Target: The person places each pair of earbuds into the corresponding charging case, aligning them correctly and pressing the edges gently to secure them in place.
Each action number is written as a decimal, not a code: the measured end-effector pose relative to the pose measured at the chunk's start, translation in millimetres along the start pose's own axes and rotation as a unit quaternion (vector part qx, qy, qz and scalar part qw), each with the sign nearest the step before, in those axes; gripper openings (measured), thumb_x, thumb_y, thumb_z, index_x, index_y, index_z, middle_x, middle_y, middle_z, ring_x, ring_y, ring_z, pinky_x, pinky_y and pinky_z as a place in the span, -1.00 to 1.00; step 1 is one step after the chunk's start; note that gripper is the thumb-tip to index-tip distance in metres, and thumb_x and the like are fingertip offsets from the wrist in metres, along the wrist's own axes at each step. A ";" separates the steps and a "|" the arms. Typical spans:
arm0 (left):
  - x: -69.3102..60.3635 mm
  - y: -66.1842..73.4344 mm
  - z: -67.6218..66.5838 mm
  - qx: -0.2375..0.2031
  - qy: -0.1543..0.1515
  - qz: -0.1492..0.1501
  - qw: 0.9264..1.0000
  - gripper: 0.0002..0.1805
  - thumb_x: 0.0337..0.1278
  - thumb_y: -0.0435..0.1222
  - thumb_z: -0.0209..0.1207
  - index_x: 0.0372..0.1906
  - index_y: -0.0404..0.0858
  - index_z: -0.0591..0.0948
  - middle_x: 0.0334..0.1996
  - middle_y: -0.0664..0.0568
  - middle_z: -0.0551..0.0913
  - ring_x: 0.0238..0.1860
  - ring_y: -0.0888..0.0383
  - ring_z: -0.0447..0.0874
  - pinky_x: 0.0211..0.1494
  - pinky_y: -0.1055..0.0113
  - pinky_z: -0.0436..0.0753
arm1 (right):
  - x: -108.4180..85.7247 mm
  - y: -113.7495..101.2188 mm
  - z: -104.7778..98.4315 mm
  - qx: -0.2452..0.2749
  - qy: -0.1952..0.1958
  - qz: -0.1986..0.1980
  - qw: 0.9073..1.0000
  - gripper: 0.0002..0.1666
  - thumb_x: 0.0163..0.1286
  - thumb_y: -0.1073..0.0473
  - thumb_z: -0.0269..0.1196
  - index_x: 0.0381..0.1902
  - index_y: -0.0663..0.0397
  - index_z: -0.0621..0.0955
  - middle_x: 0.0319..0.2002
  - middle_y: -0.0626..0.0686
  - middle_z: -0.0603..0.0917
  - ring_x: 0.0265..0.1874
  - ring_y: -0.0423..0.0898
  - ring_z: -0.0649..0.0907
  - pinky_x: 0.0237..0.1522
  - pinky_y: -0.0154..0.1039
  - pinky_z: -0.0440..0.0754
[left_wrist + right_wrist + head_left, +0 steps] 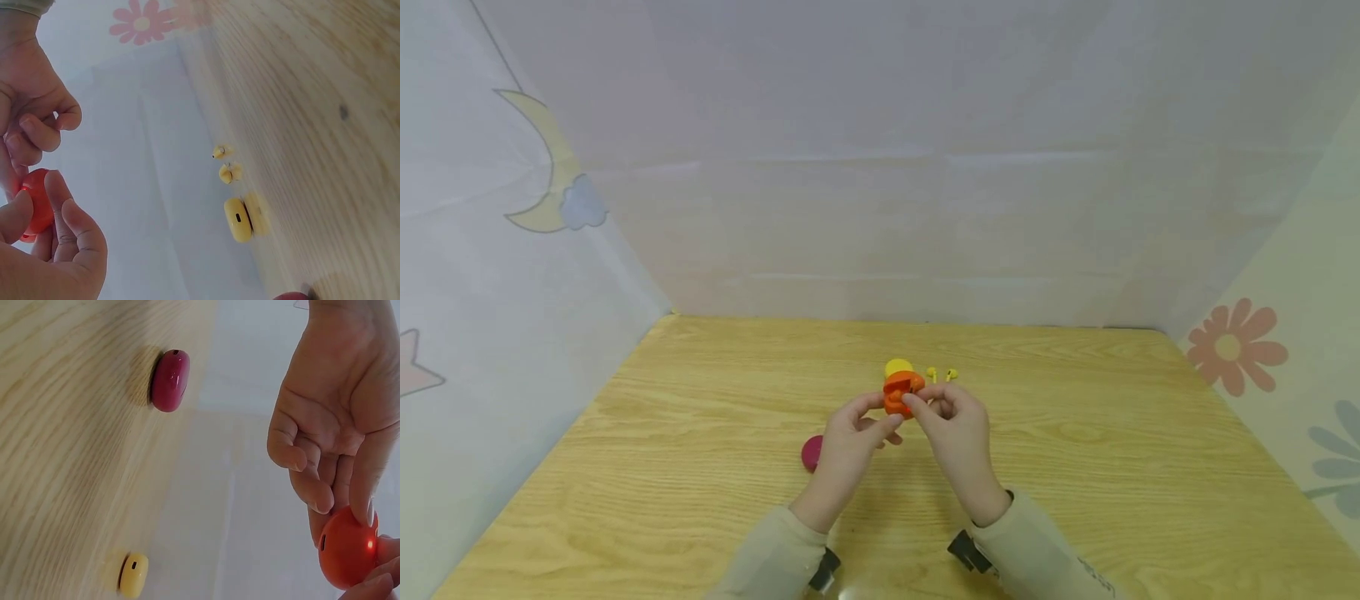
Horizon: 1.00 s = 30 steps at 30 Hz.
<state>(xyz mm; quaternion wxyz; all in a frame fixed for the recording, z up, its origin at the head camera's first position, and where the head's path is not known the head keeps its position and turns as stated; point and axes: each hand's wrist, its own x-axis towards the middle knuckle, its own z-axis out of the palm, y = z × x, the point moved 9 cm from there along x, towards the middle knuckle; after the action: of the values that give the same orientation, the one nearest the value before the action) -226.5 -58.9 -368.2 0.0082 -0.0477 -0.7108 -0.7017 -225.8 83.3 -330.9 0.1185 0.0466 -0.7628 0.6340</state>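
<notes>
A: Where do you have the orange case (345, 556)?

B: Off the counter (700, 400), up in front of you, between both hands. Lid (902, 379) is open.

A: How's your left hand (850, 437) on it?

B: Fingers clamped round the body, thumb on one side, forefinger opposite.

A: And your right hand (953, 429)?

B: Thumb and forefinger pinching the case at its right side. Lid edge, or something small under your thumb — can't tell, your fingers cover it.

A: How will it handle for you?

B: Light, I'd guess. Stiff shell, smooth and rounded, so it could squirt out if you squeeze the curve. Lid hinge is likely the fragile bit; don't lever on it.

A: Best hold?

B: Set your left fingers low on the broad sides, below the lid. Leave the opening to your right. Fingertip pressure should do — no need to crush it.

A: Anything else near you?

B: Yellow case (237, 220) on the counter beyond the orange one, two yellow earbuds (229, 173) near it, to your right. Plum case (170, 381) by your left wrist, partly hidden in the head view. Small light (370, 544) glowing on the orange shell.
</notes>
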 end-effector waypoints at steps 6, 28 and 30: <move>-0.2 0.3 -1.2 0.004 0.003 0.001 1.000 -0.66 0.26 -0.34 0.22 0.08 -0.42 0.58 -0.06 -0.19 0.66 -0.40 0.05 0.69 -0.13 0.07 0.59 | -0.2 1.0 -0.4 -0.006 -0.006 0.001 1.000 -0.79 0.25 0.23 0.38 -0.35 0.31 0.62 -0.66 0.00 0.43 -0.67 -0.16 0.36 -0.62 -0.37 0.24; -1.8 1.6 -1.5 0.005 0.000 -0.002 1.000 -0.65 0.25 -0.35 0.22 0.09 -0.42 0.59 -0.06 -0.18 0.66 -0.39 0.06 0.69 -0.17 0.21 0.58 | 5.8 -11.4 -9.6 0.018 0.018 -0.068 0.997 -0.87 0.29 0.34 0.32 -0.34 0.36 0.60 -0.65 0.03 0.47 -0.70 -0.19 0.34 -0.63 -0.39 0.28; -2.0 1.5 -1.2 0.005 0.000 -0.004 1.000 -0.65 0.25 -0.35 0.22 0.10 -0.42 0.59 -0.05 -0.18 0.66 -0.39 0.06 0.69 -0.16 0.22 0.58 | 4.9 -10.7 -8.6 0.017 0.016 -0.065 0.998 -0.87 0.29 0.35 0.32 -0.35 0.35 0.59 -0.65 0.02 0.46 -0.69 -0.19 0.36 -0.61 -0.38 0.30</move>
<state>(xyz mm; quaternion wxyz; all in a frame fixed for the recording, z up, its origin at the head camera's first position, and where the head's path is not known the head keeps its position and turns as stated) -224.5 -60.3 -366.9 0.0056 -0.0452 -0.7144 -0.6983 -227.2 90.0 -318.0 0.1703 0.0879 -0.7451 0.6388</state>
